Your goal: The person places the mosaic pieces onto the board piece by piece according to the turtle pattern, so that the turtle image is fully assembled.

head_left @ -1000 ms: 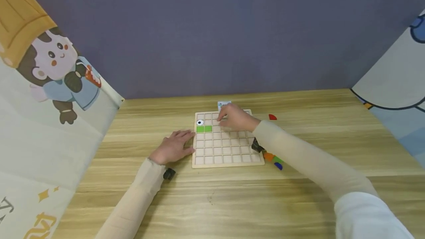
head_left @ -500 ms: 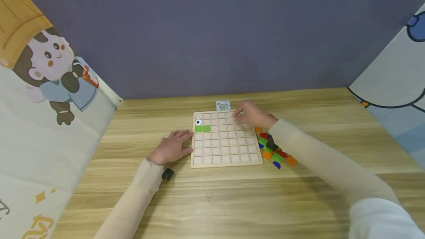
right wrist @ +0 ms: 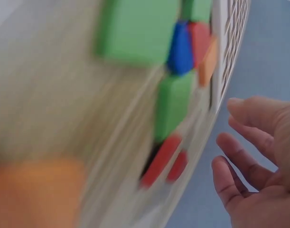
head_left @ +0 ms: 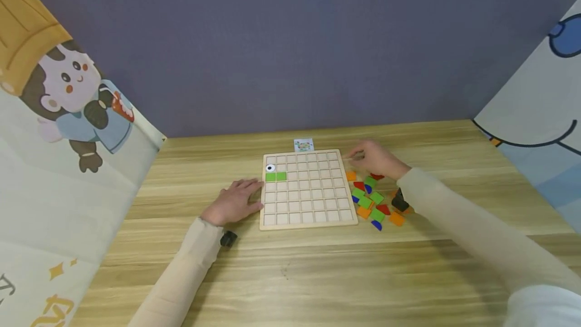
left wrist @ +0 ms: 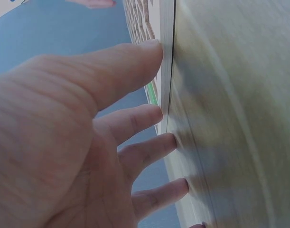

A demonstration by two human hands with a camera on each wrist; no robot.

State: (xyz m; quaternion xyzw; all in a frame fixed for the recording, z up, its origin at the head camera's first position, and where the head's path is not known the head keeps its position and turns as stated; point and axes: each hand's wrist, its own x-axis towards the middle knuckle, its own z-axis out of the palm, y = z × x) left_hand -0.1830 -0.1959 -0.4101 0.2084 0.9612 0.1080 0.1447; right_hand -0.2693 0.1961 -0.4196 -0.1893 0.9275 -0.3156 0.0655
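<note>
A wooden grid board [head_left: 308, 191] lies flat on the table. Two green squares [head_left: 276, 176] and a white round eye piece [head_left: 270, 168] sit in cells at its upper left. My left hand [head_left: 233, 202] rests at the board's left edge, its thumb and fingers spread and touching the rim. In the right wrist view my right hand [right wrist: 258, 156] has loosely bent fingers and nothing between them. It hovers past the board's upper right corner, above the loose pieces. Among these are a green piece [head_left: 378, 215], a red piece [head_left: 383, 209], an orange square [head_left: 397, 219] and a blue half-round [head_left: 376, 225].
A small printed card [head_left: 303, 145] lies behind the board's far edge. A dark blue-grey wall panel [head_left: 290, 54] stands at the table's back. Printed sheets flank both sides. The wooden table [head_left: 281, 276] extends in front of the board.
My right hand has moved right, from over the board's grid to beyond its right edge, bringing the loose pieces into view. The left hand stays at the board's edge.
</note>
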